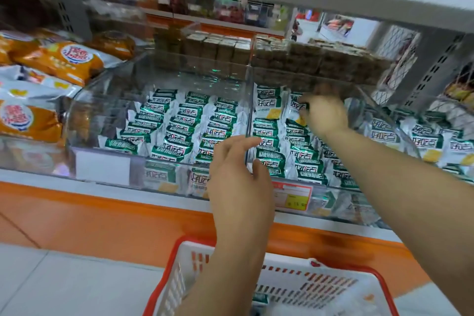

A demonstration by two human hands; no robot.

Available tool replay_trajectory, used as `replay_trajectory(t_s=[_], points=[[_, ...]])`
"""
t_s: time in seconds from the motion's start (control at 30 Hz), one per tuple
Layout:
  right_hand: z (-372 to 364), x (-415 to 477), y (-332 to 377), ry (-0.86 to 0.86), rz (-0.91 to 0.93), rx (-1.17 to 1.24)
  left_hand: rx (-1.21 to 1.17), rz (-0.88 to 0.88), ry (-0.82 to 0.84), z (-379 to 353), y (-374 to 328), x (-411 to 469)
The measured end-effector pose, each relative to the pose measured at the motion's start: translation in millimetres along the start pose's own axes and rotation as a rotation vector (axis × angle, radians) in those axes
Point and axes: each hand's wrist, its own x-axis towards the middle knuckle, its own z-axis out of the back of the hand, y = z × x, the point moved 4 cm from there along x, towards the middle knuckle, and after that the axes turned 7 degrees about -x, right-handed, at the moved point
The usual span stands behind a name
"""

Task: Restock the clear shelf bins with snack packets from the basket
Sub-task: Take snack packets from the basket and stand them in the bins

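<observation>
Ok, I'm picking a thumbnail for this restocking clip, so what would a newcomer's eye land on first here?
First, the tight rows of green-and-white snack packets filling the clear bins mid-shelf. Next, the right hand at the back of the right-hand bin, fingers curled on an upright packet, with the left hand open at the bins' front edge. The red-and-white basket sits below, and orange bags lie at far left.
</observation>
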Motion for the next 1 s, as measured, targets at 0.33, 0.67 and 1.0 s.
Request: replay_trajectory(t_s=[0.33,0.67,1.0], points=[[34,-52,4,0.169,0.082,0.295,0.067,-0.003,-0.036,12,-4,3],[103,-213,31,-0.122,0.354,0.633,-0.148,0.091,0.306,53,-6,-10],[-47,-315,66,0.886,0.293,0.555,0.488,0.138,0.425,61,136,-81]])
